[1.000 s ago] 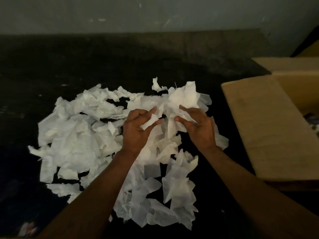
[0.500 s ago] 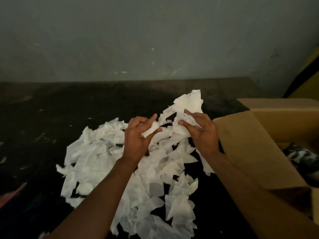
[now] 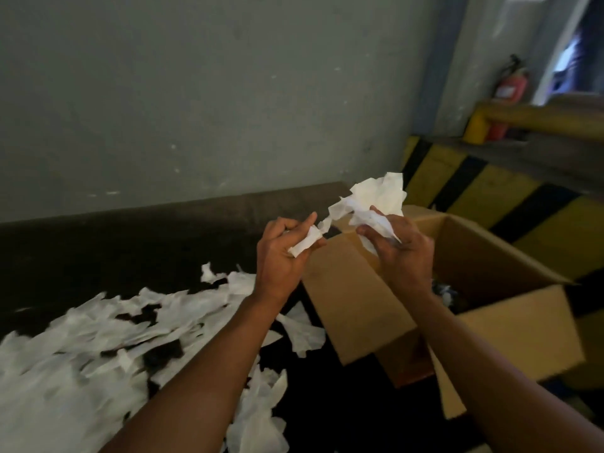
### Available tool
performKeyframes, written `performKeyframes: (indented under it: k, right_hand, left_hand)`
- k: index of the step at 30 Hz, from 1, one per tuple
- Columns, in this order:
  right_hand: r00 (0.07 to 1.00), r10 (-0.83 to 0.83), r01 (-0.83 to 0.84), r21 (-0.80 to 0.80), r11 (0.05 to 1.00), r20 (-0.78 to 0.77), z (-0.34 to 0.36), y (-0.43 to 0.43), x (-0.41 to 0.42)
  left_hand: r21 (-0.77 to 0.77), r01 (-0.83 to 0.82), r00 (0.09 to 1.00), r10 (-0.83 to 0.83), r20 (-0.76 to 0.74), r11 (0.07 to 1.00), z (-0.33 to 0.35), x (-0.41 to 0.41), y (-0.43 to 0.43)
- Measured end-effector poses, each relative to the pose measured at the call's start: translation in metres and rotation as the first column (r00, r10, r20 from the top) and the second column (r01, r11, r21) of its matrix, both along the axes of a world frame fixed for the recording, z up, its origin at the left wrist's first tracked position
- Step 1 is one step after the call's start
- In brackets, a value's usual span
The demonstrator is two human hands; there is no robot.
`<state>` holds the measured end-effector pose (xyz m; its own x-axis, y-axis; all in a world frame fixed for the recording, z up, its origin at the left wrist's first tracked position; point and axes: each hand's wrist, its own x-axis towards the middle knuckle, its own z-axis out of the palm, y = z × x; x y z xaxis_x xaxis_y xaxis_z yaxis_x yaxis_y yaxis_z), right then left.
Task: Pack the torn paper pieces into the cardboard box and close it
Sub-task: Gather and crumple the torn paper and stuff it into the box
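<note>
Both hands are up by the near edge of the cardboard box (image 3: pixel 483 253), which stands open to the right of the paper heap. The left hand (image 3: pixel 281 256) pinches one small scrap (image 3: pixel 305 245) in curled fingers (image 3: pixel 309 220). The right hand (image 3: pixel 402 253) grips a bigger crumpled bunch (image 3: pixel 376 204). Most of the torn paper pieces (image 3: pixel 98 338) lie on the dark worktop (image 3: pixel 130 243). If the hands let go too soon, light bits could float down outside the box or catch on its flap (image 3: pixel 353 295). I can read no writing anywhere; the label on the red fire extinguisher (image 3: pixel 513 86) is too blurry.
</note>
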<state>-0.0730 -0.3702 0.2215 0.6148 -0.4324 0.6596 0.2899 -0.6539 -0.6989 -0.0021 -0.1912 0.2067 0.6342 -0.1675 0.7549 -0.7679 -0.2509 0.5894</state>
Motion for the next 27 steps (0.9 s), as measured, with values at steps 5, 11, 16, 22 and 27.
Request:
performKeyframes:
  k: [5,11,16,22,27]
  right_hand:
    - [0.993,-0.122,0.122,-0.018,0.992,0.005,0.0,-0.093,-0.028]
    - [0.978,-0.083,0.095,0.054,0.994,-0.191,-0.03,-0.198,-0.03]
    - [0.876,0.068,-0.067,0.019,0.998,-0.477,-0.057,-0.254,-0.007]
    - [0.809,0.116,-0.161,-0.028,0.987,-0.577,-0.072,-0.288,0.027]
    - [0.811,0.147,-0.179,-0.002,0.984,-0.567,-0.073,-0.297,0.038]
  left_hand:
    - [0.014,0.113,0.993,-0.113,0.022,0.993,0.006,-0.003,-0.102]
    - [0.036,0.066,0.982,-0.059,-0.182,0.997,-0.026,-0.003,-0.21]
    - [0.263,0.014,0.908,0.098,-0.408,0.965,-0.058,-0.003,-0.249]
    - [0.49,0.008,0.8,0.288,-0.526,0.872,-0.07,0.009,-0.261]
    - [0.537,-0.053,0.778,0.372,-0.506,0.842,-0.07,0.011,-0.272]
